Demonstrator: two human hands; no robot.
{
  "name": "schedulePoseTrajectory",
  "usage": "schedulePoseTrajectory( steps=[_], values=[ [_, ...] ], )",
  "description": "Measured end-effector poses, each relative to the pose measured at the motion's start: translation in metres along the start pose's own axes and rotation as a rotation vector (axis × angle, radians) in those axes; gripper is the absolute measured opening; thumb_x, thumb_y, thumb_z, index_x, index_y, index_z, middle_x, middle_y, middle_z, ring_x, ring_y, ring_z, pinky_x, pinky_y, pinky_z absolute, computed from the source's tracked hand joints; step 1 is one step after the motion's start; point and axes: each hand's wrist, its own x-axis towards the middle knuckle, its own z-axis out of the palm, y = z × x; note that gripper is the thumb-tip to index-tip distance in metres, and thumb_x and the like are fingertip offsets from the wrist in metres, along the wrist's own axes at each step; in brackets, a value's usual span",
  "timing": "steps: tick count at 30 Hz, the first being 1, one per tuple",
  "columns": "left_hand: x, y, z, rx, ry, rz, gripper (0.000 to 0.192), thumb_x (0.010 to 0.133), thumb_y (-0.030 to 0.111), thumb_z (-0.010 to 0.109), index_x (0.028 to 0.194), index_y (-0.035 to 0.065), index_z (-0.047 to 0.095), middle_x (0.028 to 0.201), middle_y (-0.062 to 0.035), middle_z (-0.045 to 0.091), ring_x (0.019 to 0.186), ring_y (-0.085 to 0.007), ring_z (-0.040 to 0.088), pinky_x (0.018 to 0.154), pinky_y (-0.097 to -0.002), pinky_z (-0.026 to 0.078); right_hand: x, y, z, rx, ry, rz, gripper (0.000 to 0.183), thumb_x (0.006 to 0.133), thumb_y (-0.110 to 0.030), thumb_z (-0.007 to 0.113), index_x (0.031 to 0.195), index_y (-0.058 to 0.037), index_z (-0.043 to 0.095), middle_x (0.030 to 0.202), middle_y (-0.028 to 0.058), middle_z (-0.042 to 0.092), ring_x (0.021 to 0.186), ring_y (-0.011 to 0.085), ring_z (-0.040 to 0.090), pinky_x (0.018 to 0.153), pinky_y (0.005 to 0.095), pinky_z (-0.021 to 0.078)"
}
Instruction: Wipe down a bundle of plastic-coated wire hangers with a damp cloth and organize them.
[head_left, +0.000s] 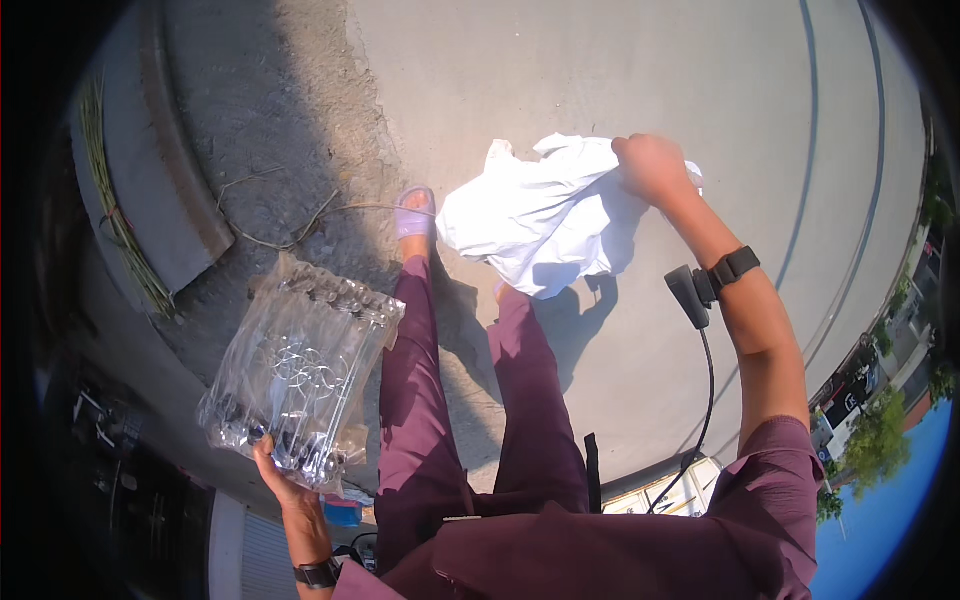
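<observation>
My left hand (281, 476) grips the lower end of a clear plastic package (300, 375). Inside the package show several thin metal rods, round dark or clear pieces along the far end, and coiled silvery wire or rings in the middle; what they are exactly I cannot tell. Out to the right, my right hand (652, 166) is closed on the corner of a white cloth or soft sheet (540, 214). The white sheet hangs crumpled in bright sun, over the concrete and partly in front of my right foot.
Sunlit concrete (690, 67) stretches ahead, bordered on the left by rough, shaded ground. A bundle of long green stalks (124, 225) lies on a raised slab (161, 202) at far left. A loose dry stem (281, 244) crosses near my left sandal (415, 214). A black cable (709, 390) runs from my right wrist.
</observation>
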Motion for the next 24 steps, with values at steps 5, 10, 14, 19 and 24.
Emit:
schedulePoseTrajectory(
  steps=[5, 10, 14, 19, 24],
  values=[
    [-0.02, 0.008, -0.02, -0.148, -0.041, 0.067, 0.037, 0.077, 0.037, 0.065, 0.1, 0.0107, 0.057, 0.092, -0.0063, 0.062, 0.08, -0.0247, 0.063, 0.067, -0.0395, 0.054, -0.034, 0.03, -0.256, 0.455, 0.574, 0.039, 0.021, 0.08, -0.015, 0.055, 0.096, -0.0042, 0.065, 0.081, 0.0137, 0.067, 0.071, 0.0264, 0.061, 0.074, 0.0349, 0.0485],
    [-0.019, 0.015, -0.046, -0.29, -0.175, 0.052, 0.03, 0.08, 0.038, 0.062, 0.095, 0.0124, 0.058, 0.089, -0.0043, 0.062, 0.078, -0.022, 0.063, 0.067, -0.0372, 0.054, -0.146, 0.085, -0.444, 0.473, 1.246, 0.19, 0.031, 0.09, -0.025, 0.053, 0.107, -0.002, 0.067, 0.089, 0.0035, 0.071, 0.078, 0.0073, 0.064, 0.07, 0.0231, 0.0486],
    [-0.019, 0.001, -0.049, -0.376, -0.19, 0.159, 0.029, 0.081, 0.038, 0.06, 0.094, 0.0111, 0.059, 0.087, -0.0049, 0.063, 0.075, -0.0221, 0.063, 0.067, -0.0375, 0.054, -0.263, 0.087, -0.428, 0.056, 1.601, -0.013, 0.022, 0.08, -0.016, 0.072, 0.096, -0.0025, 0.067, 0.084, 0.0073, 0.07, 0.077, 0.0166, 0.065, 0.072, 0.0299, 0.051],
    [-0.044, 0.004, -0.06, -0.42, -0.183, 0.101, 0.033, 0.081, 0.038, 0.061, 0.097, 0.0093, 0.06, 0.088, -0.0076, 0.065, 0.075, -0.0242, 0.064, 0.066, -0.0394, 0.055, -0.219, -0.009, -0.305, -0.264, 1.368, -0.312, 0.031, 0.061, 0.002, 0.07, 0.089, -0.0102, 0.062, 0.093, 0.0026, 0.062, 0.076, 0.0217, 0.058, 0.065, 0.0299, 0.0471],
    [-0.041, 0.011, -0.037, -0.401, -0.098, 0.062, 0.034, 0.079, 0.038, 0.062, 0.097, 0.0095, 0.06, 0.088, -0.0069, 0.065, 0.076, -0.0245, 0.064, 0.067, -0.0396, 0.055, -0.138, -0.024, -0.155, -0.119, 0.91, -0.361, 0.023, 0.071, -0.01, 0.061, 0.093, -0.016, 0.062, 0.093, 0.0011, 0.056, 0.071, 0.0179, 0.05, 0.058, 0.0311, 0.0425]
  ],
)
